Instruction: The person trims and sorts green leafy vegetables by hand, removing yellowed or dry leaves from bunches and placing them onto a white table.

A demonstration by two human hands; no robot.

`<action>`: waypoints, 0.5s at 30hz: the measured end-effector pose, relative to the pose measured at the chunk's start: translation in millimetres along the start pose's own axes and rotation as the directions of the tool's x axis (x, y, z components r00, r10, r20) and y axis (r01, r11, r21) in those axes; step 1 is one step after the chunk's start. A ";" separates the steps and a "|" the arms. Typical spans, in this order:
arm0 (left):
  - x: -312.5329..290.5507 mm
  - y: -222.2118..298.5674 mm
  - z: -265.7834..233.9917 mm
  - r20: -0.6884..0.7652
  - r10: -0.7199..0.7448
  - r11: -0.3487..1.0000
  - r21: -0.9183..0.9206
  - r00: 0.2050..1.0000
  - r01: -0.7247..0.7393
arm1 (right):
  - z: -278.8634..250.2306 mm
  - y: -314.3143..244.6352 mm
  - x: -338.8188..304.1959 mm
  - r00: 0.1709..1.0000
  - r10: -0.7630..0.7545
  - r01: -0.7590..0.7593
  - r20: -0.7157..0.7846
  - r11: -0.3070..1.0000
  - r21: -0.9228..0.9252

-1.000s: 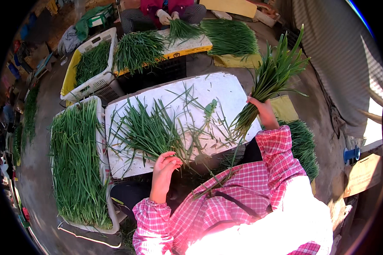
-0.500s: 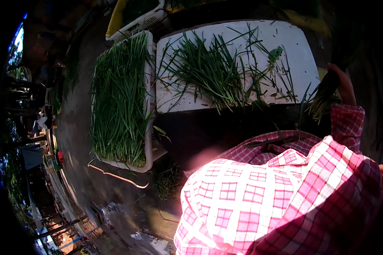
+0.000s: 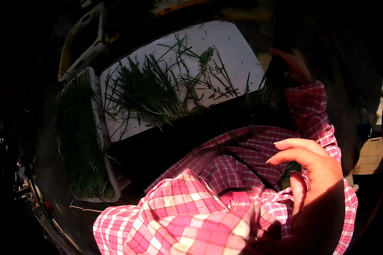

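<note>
My right hand (image 3: pixel 295 68) reaches out past the right end of a white board and grips a bunch of long green chive-like stalks (image 3: pixel 269 88); its far part is lost in shadow. Close in front of me, in sunlight, my left hand (image 3: pixel 319 170) is raised with its thumb and curved fingers apart, nothing visible between them. On the white board (image 3: pixel 240 49) lies a loose pile of the same stalks (image 3: pixel 149 89), with scattered bits and a small leafy sprig (image 3: pixel 206 56) to its right.
At the board's left stands a white plastic crate (image 3: pixel 114 187) packed with green stalks (image 3: pixel 78 136). Another pale crate (image 3: pixel 87 53) with yellow beside it is at the far left. A cardboard box (image 3: pixel 369 155) sits at the right, in shade.
My left hand has come into sight from the right edge, fingers spread. The view has swung, so board and crate appear further left. My right hand keeps hold of its bunch.
</note>
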State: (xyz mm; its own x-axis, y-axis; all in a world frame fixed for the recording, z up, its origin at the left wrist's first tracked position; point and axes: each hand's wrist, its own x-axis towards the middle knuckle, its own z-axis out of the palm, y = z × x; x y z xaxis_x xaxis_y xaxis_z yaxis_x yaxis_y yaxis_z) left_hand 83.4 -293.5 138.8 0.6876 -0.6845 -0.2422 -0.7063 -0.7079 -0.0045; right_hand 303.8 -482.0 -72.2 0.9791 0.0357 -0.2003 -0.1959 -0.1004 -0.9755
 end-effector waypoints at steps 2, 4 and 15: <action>-3.2 2.1 1.9 0.066 -0.041 0.999 0.031 0.997 0.039 | 5.9 1.8 2.6 1.000 0.008 -0.008 0.006 1.000 -0.019; -10.3 3.6 3.0 0.151 -0.081 0.996 0.058 0.985 0.073 | 9.7 5.4 1.6 1.000 -0.013 0.013 0.016 0.999 -0.035; -62.9 -58.9 126.2 0.077 -0.164 0.852 -0.491 0.983 0.180 | 16.3 46.0 10.7 0.861 -0.452 0.451 -0.235 0.891 -0.060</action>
State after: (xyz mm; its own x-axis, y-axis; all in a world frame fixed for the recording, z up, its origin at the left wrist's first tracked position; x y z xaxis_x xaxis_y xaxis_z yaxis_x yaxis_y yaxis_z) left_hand 60.4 -186.8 31.9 0.7792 -0.5438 -0.3118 -0.3951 -0.8122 0.4292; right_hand 304.3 -470.0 -120.7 0.9441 -0.1577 0.2896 0.2703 -0.1333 -0.9535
